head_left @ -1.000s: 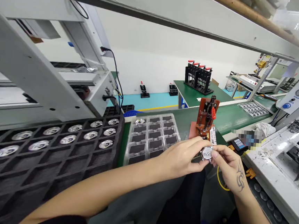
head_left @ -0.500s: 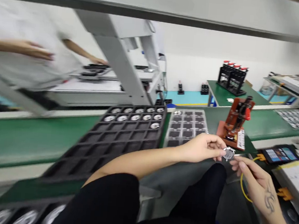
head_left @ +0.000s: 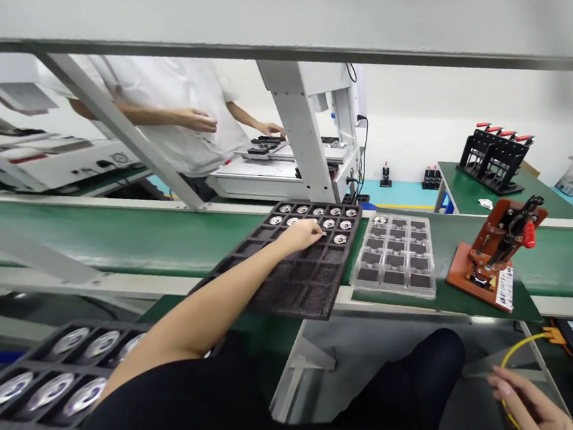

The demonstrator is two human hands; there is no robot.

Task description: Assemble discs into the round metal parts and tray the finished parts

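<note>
My left hand [head_left: 305, 235] reaches over a black compartment tray [head_left: 321, 305], fingers pinched together. A small metallic edge shows at its fingertips; this appears to be the watch case from before, mostly hidden by the hand. Several round silver watch cases [head_left: 340, 239] sit in the tray's far rows. My right hand [head_left: 533, 410] is off to the lower right, away from the tray, thumb and fingers closed in a pinch. What it holds, if anything, is too small to make out. A yellow cable [head_left: 520, 344] runs behind its fingers.
A clear plastic tray [head_left: 433, 291] lies right of the black one, beside a red-brown press fixture [head_left: 482, 245] with a red handle. Another tray [head_left: 52, 372] of silver discs sits lower left. Across the green bench [head_left: 164, 238], a co-worker in white [head_left: 177, 92] handles dark parts.
My left hand has moved left from beside the press fixture to the black tray, with the watch case. The hands have parted; my right hand has dropped lower right. The view has turned left.
</note>
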